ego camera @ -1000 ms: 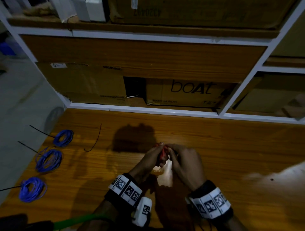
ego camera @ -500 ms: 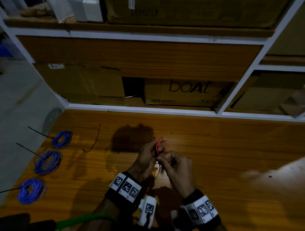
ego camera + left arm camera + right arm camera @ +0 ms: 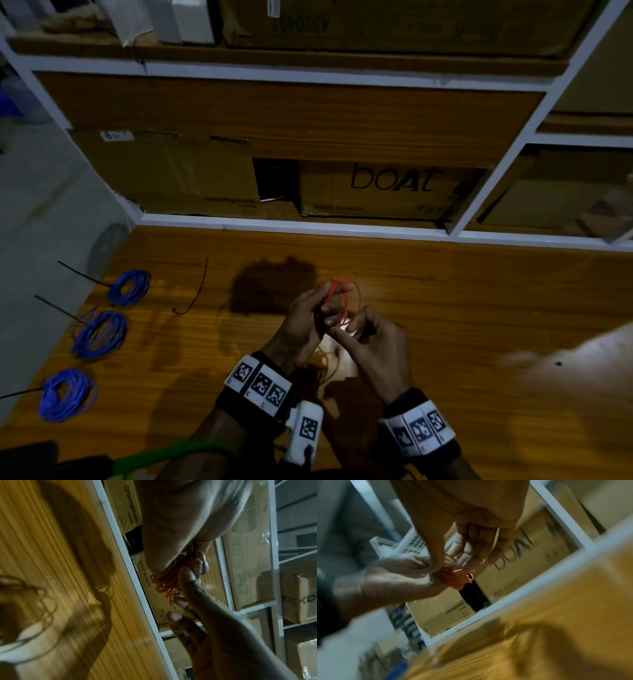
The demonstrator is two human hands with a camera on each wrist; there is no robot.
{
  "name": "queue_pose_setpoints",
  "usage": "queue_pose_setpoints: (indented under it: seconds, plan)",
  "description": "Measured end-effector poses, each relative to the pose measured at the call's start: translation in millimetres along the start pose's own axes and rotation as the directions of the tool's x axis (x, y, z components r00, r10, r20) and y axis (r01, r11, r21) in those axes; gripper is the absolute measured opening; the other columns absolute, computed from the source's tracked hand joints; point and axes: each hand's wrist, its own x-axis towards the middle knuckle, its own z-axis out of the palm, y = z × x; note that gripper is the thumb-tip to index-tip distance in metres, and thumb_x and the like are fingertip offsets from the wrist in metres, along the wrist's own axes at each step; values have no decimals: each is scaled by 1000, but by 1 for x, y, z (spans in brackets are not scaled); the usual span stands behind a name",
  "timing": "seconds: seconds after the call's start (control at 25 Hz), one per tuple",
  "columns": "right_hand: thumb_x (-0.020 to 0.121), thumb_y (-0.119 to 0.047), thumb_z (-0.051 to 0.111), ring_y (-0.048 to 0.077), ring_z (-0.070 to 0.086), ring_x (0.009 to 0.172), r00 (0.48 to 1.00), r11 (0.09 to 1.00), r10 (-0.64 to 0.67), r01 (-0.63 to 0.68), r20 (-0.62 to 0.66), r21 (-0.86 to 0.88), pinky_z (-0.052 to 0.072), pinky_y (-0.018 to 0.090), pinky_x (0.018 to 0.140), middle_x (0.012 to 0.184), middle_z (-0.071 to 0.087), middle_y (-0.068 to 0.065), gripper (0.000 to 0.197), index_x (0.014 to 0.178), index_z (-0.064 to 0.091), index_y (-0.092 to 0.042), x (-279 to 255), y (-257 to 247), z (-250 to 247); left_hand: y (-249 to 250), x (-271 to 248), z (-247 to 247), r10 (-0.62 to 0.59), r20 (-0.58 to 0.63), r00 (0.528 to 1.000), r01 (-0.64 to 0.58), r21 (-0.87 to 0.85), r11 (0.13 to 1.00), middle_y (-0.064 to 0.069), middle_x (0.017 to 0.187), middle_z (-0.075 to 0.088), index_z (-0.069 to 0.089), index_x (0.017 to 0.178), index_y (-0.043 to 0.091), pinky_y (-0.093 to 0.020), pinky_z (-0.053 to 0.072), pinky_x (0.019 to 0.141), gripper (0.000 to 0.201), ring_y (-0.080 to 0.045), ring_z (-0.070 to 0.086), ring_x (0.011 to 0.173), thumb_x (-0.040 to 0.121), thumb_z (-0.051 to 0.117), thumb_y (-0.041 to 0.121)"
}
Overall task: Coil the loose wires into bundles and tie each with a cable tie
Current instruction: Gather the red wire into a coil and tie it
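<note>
Head view, item one: red wire [image 3: 337, 298], a small bundle of thin loops raised above the wooden tabletop [image 3: 479, 325], between the two hands near the table's middle. Left hand [image 3: 305, 329] grips the coil, fingers curled round it and the loops standing up past the fingertips. Right hand [image 3: 373, 346] lies just beside it, touching it at the fingertips, index finger and thumb brought together at the lower edge of the loops; the other fingers are folded loosely. A loose tail of the same wire hangs under the hands toward the table. Both wrists carry black bands with printed square markers.

Left wrist view: red wire [image 3: 164, 585] is bunched against the left hand [image 3: 180, 527], with the right hand [image 3: 205, 635] reaching up from below, its fingertips at the strands.

Right wrist view, blurred: right hand [image 3: 471, 534] with thumb tip pressed at the red wire [image 3: 455, 578], remaining fingers fairly straight; left hand [image 3: 388, 580] closed round the coil from the side.

Item two: three blue wire coils [image 3: 99, 332] in a row along the table's left edge, well apart from the hands, a black tie tail projecting leftward from each.

Item three: one loose black cable tie [image 3: 197, 294], lying curved on the table between the blue coils and the hands.

Background: cardboard boxes [image 3: 376, 188] on a white-framed shelf behind the table.
</note>
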Motion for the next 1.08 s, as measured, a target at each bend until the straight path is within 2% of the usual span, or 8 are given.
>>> queue_pose_setpoints:
  seconds: [0.16,0.32,0.44,0.48,0.64,0.88,1.0,1.08]
  plan:
    - [82,-59,71,3,56,106,952,947,-301,306,58,-102,52,29,81,114,58,-11,43,107,57,-26,11,-9,-15,6,-4,-5,4,40,999,-9,108,994,4,55,30,64,90,6,-28,15,50,34,-8,26,43,98,45,33]
    - [92,-54,59,7,37,139,943,938,-277,307,186,-163,35,29,110,150,41,-9,49,133,48,-29,35,-12,-37,15,-12,-7,-137,179,974,84,274,958,7,53,35,56,82,9,-34,12,55,26,-6,28,42,101,51,27]
    - [104,-42,44,7,55,119,847,988,-152,116,510,103,48,33,100,127,60,-7,33,128,55,-23,42,-15,-34,19,-14,-9,-214,292,932,138,260,956,9,52,35,58,83,11,-28,14,49,27,-3,28,41,100,45,28]
    - [105,-41,40,11,61,106,847,987,-131,62,515,149,51,35,92,112,64,-5,30,120,57,-21,39,-14,-31,20,-13,-9,-227,315,922,147,259,955,9,51,34,58,82,11,-28,15,47,30,-4,26,40,99,45,31]
    - [105,-47,29,20,59,81,938,979,-160,109,306,175,49,47,72,88,58,0,40,103,53,-15,27,-6,-11,20,-11,-11,-251,301,920,175,258,950,7,49,35,61,81,7,-27,18,48,36,-6,28,38,100,46,33]
    - [104,-47,39,38,57,72,984,944,-58,-1,169,331,45,66,67,79,56,6,34,101,54,-17,29,10,6,16,-10,-7,-190,197,962,119,326,938,0,60,45,61,96,-1,-23,38,55,38,-13,44,54,99,52,36]
    - [104,-47,38,33,61,74,995,957,-29,-1,98,291,50,63,67,83,60,6,30,102,52,-21,30,9,11,16,-11,-2,-6,146,989,-69,501,863,3,67,55,63,91,3,-24,44,66,36,-13,54,67,102,50,36]
    - [102,-50,38,25,63,74,1000,964,-14,9,20,267,53,53,65,85,62,2,29,101,52,-25,30,3,16,13,-12,0,115,128,985,-167,557,813,11,76,61,64,91,12,-18,46,69,27,-7,58,76,104,47,29]
